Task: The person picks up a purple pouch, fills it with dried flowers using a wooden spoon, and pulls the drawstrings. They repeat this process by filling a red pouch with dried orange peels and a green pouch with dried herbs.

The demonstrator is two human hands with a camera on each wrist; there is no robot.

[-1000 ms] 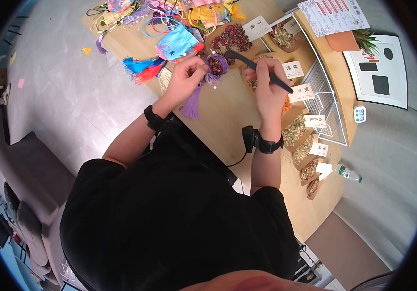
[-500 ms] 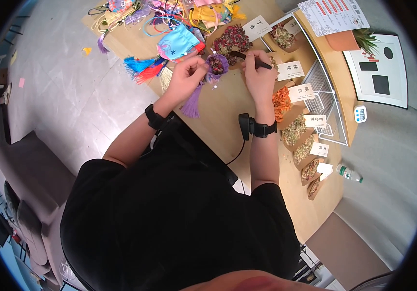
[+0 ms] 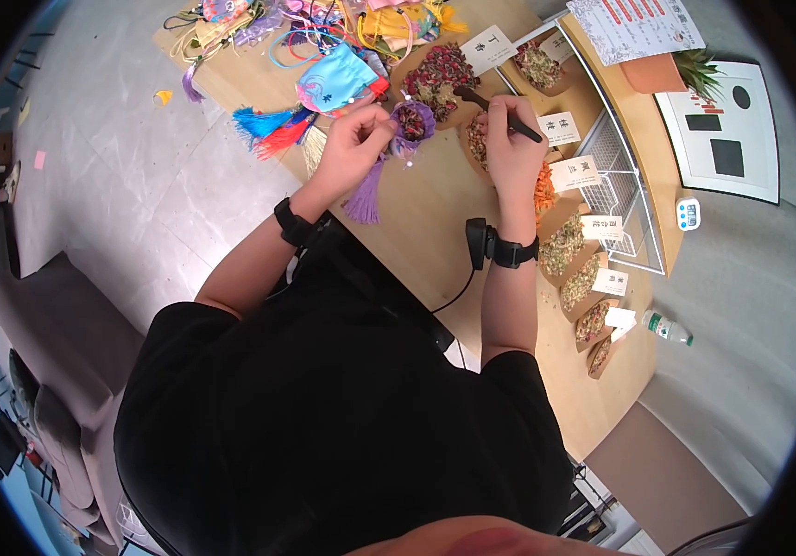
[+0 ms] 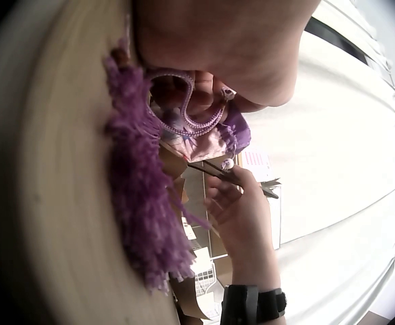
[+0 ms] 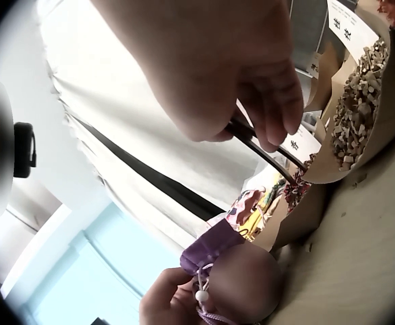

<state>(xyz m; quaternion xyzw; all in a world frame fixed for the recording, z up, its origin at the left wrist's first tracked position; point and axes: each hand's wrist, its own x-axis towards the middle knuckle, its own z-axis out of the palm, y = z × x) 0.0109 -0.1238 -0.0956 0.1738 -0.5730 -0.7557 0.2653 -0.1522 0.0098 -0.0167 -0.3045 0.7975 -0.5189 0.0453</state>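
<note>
My left hand [image 3: 353, 148] pinches the rim of a small purple pouch [image 3: 412, 123], which stands mouth-up with dark red dried petals inside. Its purple tassel [image 4: 143, 183] hangs beside the table in the left wrist view, with a looped lilac cord [image 4: 191, 115] under the hand. My right hand [image 3: 515, 153] holds dark tweezers [image 3: 500, 113]. In the right wrist view, the tips of the tweezers [image 5: 268, 154] reach into the dried red flowers [image 5: 296, 193] in a brown paper tray.
Brown trays of dried herbs [image 3: 562, 248] with white label cards line the right side. A blue pouch [image 3: 337, 82] and other colourful pouches lie at the upper left. A wire-mesh rack [image 3: 613, 190], potted plant [image 3: 694, 76] and plastic bottle [image 3: 667, 328] are further right.
My right hand moved left with the tweezers, then slightly back to the right, and their tips now lie over the red flower tray. My left hand and the purple pouch stayed nearly still.
</note>
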